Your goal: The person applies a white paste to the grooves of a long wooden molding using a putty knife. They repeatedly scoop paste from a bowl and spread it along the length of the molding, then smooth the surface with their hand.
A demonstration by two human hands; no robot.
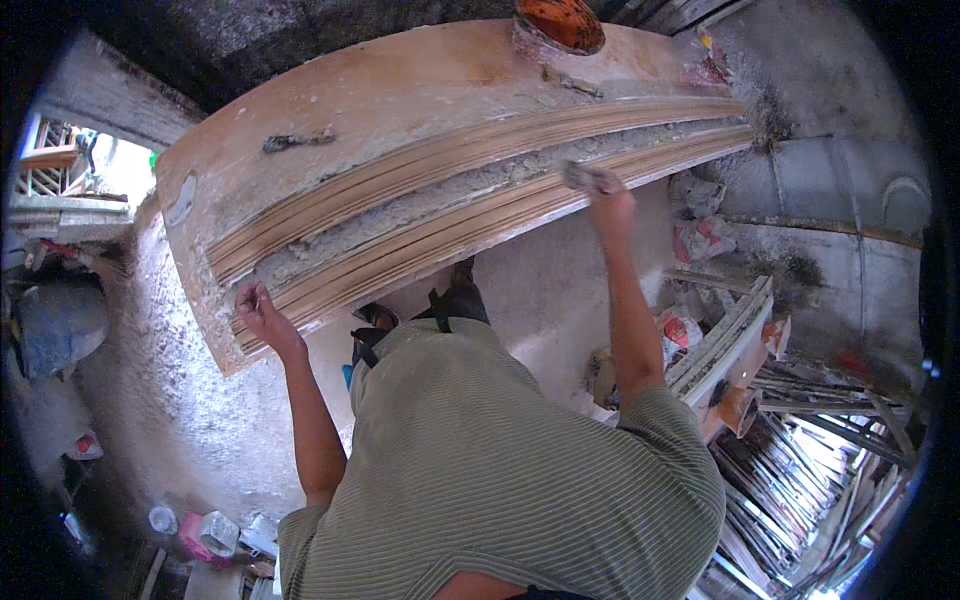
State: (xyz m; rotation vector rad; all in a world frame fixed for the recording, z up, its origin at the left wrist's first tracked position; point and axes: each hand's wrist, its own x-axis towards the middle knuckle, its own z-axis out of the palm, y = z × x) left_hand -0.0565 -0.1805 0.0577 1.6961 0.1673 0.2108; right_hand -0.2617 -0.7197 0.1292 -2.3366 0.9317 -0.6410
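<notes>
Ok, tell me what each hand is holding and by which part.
The right hand grips a small plaster-caked tool; which part it holds cannot be told. The left hand holds nothing, resting on the near edge of the long moulding form.

Both bare forearms reached forward, the left hand (255,308) curled in a loose fist, the right hand (607,196) clenched higher and farther out.

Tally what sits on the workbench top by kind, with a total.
Orange bowl: 1
Long grooved moulding form: 1
Small dark tool: 1
Tool beside the bowl: 1
Hands: 2, left hand, right hand
Total: 6
</notes>
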